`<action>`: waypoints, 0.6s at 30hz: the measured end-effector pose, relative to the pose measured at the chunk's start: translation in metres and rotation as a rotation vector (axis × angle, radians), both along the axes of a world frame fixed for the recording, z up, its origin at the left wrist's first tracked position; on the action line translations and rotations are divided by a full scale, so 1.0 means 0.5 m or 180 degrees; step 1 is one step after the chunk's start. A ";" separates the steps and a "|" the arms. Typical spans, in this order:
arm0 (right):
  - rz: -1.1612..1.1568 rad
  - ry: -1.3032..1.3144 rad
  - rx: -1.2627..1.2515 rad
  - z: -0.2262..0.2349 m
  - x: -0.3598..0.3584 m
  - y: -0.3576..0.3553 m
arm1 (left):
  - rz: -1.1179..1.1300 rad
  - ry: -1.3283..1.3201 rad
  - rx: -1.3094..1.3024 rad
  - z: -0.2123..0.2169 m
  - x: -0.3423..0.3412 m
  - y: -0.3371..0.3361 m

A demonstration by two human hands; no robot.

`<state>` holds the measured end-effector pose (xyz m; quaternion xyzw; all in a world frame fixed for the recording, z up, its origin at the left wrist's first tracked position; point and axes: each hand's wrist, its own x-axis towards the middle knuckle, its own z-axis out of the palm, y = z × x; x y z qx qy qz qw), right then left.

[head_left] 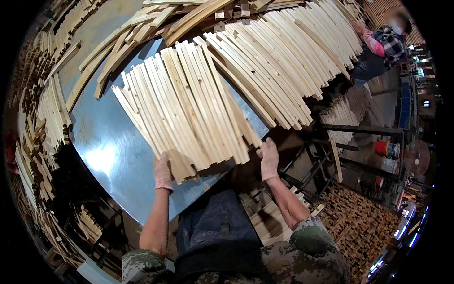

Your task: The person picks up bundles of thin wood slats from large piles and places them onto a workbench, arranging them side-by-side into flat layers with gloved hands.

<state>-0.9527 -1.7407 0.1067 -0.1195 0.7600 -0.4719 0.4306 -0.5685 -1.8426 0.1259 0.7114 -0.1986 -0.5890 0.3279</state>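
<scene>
A row of pale wooden strips point(184, 106) lies side by side on a shiny blue-grey metal tabletop point(94, 125), with near ends uneven. My left hand point(163, 173), in a light knitted glove, is closed at the near left corner of this row; its fingertips are partly hidden against the wood. My right hand point(269, 160), gloved the same way, is closed at the near end of the slanting strip on the row's right side. Between them, several strip ends jut past one another. Beyond the row's right side, a second, longer row of strips point(279, 61) lies close by.
Loose curved wooden pieces point(118, 52) lie along the table's far left. Stacked strips point(52, 109) stand at left. On the right are a dark metal frame point(359, 130), a red bucket point(380, 148) and piled wood blocks point(357, 213). Another person point(388, 45) is at the far right.
</scene>
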 end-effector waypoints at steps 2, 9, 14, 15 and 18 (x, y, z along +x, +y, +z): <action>0.0105 -0.0588 -0.0112 -0.002 0.037 0.053 | -0.0140 -0.0133 -0.0175 -0.022 0.064 -0.001; 0.3040 0.1370 0.0913 0.065 0.001 -0.144 | -0.0678 -0.0785 0.0194 -0.022 0.157 -0.042; 0.1651 0.0485 -0.1087 -0.161 0.056 -0.356 | -0.0579 -0.1043 -0.0444 -0.053 0.146 -0.099; 0.2066 0.0790 -0.0548 -0.110 0.090 -0.403 | -0.0522 -0.1002 -0.0408 -0.039 0.129 -0.112; 0.2897 0.1805 -0.0030 -0.029 0.157 -0.462 | -0.0420 -0.0918 -0.0256 0.012 0.081 -0.129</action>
